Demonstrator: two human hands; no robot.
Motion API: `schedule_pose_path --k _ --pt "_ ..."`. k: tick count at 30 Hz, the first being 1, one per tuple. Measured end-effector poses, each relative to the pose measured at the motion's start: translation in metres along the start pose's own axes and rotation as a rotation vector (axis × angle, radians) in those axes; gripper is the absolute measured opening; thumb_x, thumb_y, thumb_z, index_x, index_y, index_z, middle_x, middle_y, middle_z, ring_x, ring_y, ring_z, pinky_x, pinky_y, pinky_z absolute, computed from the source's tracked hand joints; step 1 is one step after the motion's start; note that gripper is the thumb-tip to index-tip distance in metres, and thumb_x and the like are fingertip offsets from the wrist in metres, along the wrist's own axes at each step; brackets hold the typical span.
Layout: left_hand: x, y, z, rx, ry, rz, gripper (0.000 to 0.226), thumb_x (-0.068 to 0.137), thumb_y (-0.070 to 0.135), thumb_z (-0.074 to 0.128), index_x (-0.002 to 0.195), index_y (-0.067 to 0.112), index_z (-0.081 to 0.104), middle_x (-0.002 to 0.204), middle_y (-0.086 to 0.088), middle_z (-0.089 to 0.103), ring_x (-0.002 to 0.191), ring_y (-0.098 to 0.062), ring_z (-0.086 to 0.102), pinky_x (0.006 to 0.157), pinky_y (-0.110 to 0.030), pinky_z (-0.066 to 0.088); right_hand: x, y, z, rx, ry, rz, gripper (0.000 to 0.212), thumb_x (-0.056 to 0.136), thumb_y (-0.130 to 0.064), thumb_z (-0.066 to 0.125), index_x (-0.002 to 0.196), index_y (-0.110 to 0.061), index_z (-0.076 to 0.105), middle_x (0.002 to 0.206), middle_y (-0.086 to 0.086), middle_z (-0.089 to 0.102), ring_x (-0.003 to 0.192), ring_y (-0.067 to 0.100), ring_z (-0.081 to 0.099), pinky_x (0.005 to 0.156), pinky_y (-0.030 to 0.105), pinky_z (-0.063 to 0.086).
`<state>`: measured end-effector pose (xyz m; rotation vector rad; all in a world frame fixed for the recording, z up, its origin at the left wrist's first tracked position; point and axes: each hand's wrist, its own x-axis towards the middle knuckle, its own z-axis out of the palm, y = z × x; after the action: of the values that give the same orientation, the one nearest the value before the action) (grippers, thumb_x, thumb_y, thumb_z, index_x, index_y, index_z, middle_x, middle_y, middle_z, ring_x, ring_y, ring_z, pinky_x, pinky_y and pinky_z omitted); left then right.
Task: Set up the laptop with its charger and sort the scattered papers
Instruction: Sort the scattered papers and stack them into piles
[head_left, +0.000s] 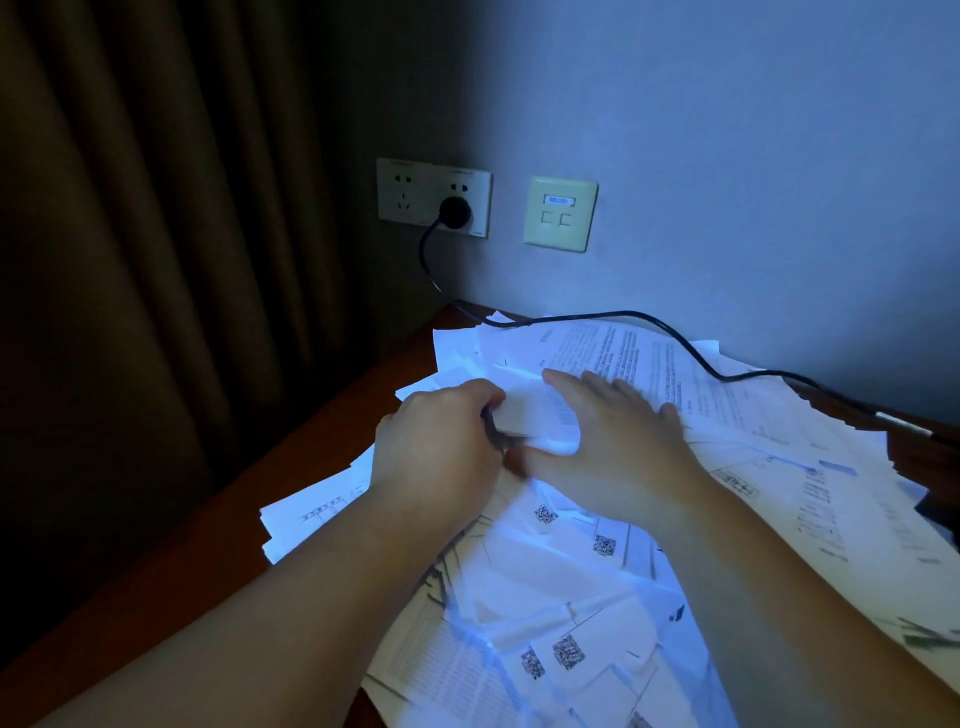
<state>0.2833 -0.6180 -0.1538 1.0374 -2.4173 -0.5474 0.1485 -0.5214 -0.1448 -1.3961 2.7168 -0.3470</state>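
Scattered papers (597, 571) spread across the dark wooden bench (322, 431), overlapping in a loose heap from the near edge back to the wall. Small folded sheet (535, 410) on top of the heap, caught between both hands. Left hand (436, 441) at its left edge, fingers (491, 397) curled round and pinching the paper. Right hand (613, 441) laid flat over the sheet's right part, fingers (563, 382) straight and slightly spread, pressing down on the paper, thumb stretched left along the sheet's lower edge toward the left hand. Some blur on the right hand. Black charger cable (675, 338) plugged into the wall socket (434, 197), trailing down and across the far papers to the right, well behind the fingers. Light switch plate (560, 213) just right of the socket; dark curtain (156, 260) at left.
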Motion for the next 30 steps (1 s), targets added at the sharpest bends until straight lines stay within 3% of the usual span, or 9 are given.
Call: schedule_pose_path --k 6,11,17,21,23,26,28,29,30 --pt "-0.001 0.003 0.004 -0.054 0.093 0.024 0.046 0.1 0.012 0.051 0.138 0.035 0.062 0.131 0.007 0.068 0.116 -0.019 0.062 0.089 -0.031 0.054 -0.002 -0.005 -0.004 0.1 0.082 0.04 0.086 0.074 -0.09 0.04 0.148 -0.048 0.031 0.149 -0.016 0.045 0.14 0.02 0.037 0.113 0.055 0.027" --pt "0.001 0.007 0.005 -0.126 0.168 0.041 0.048 0.101 0.006 0.052 0.14 0.03 0.063 0.138 0.004 0.066 0.121 -0.018 0.061 0.094 -0.029 0.05 -0.004 -0.01 -0.003 0.104 0.135 0.045 0.078 0.076 -0.085 0.039 0.143 -0.046 0.038 0.138 -0.013 0.056 0.13 0.025 0.047 0.105 0.055 0.036" --pt "0.0 0.006 0.011 -0.202 0.211 0.153 0.047 0.101 0.005 0.051 0.141 0.027 0.062 0.14 0.007 0.064 0.126 -0.01 0.057 0.094 -0.013 0.036 -0.007 -0.011 -0.011 0.142 0.217 0.026 0.062 0.086 -0.05 0.056 0.145 -0.039 0.04 0.126 -0.005 0.062 0.117 0.027 0.058 0.094 0.043 0.05" --pt "-0.001 0.005 0.012 -0.29 0.182 0.185 0.051 0.099 0.003 0.054 0.142 0.031 0.061 0.131 0.01 0.068 0.111 -0.01 0.062 0.087 -0.01 0.038 -0.007 -0.012 -0.011 0.057 0.233 -0.002 0.065 0.086 -0.032 0.061 0.146 -0.039 0.037 0.111 -0.002 0.063 0.101 0.029 0.061 0.078 0.037 0.051" --pt "-0.001 0.005 0.012 -0.321 0.164 0.18 0.054 0.1 0.004 0.054 0.144 0.034 0.056 0.131 0.014 0.066 0.102 -0.011 0.065 0.087 -0.017 0.044 -0.005 -0.011 -0.011 0.043 0.245 0.001 0.062 0.086 -0.027 0.06 0.143 -0.04 0.039 0.107 -0.001 0.064 0.098 0.031 0.061 0.076 0.036 0.05" --pt "-0.002 0.006 0.01 -0.348 0.159 0.153 0.055 0.101 0.009 0.055 0.146 0.039 0.049 0.124 0.021 0.061 0.086 -0.005 0.066 0.079 -0.021 0.05 -0.004 -0.009 -0.01 0.06 0.308 0.022 0.037 0.089 -0.027 0.056 0.125 -0.035 0.056 0.094 0.0 0.065 0.086 0.031 0.06 0.067 0.032 0.045" --pt "-0.001 0.007 0.01 -0.311 0.158 0.114 0.051 0.101 0.015 0.057 0.144 0.04 0.048 0.125 0.021 0.06 0.093 -0.002 0.065 0.082 -0.023 0.054 -0.003 -0.007 -0.01 0.053 0.375 0.04 0.009 0.089 -0.024 0.055 0.097 -0.024 0.059 0.079 0.0 0.06 0.075 0.031 0.055 0.059 0.03 0.037" --pt "-0.001 0.007 0.009 -0.27 0.153 0.088 0.048 0.101 0.018 0.059 0.143 0.04 0.048 0.129 0.02 0.061 0.1 -0.002 0.064 0.086 -0.025 0.055 -0.002 -0.006 -0.01 0.07 0.404 0.056 0.007 0.09 -0.023 0.054 0.083 -0.021 0.053 0.073 0.0 0.055 0.07 0.031 0.052 0.054 0.03 0.032" --pt "0.0 0.007 0.009 -0.211 0.143 0.065 0.046 0.101 0.022 0.06 0.142 0.04 0.049 0.134 0.017 0.061 0.108 -0.004 0.062 0.088 -0.026 0.055 -0.002 -0.005 -0.01 0.096 0.431 0.074 0.019 0.09 -0.022 0.054 0.073 -0.019 0.044 0.068 -0.001 0.05 0.066 0.03 0.048 0.051 0.03 0.027"
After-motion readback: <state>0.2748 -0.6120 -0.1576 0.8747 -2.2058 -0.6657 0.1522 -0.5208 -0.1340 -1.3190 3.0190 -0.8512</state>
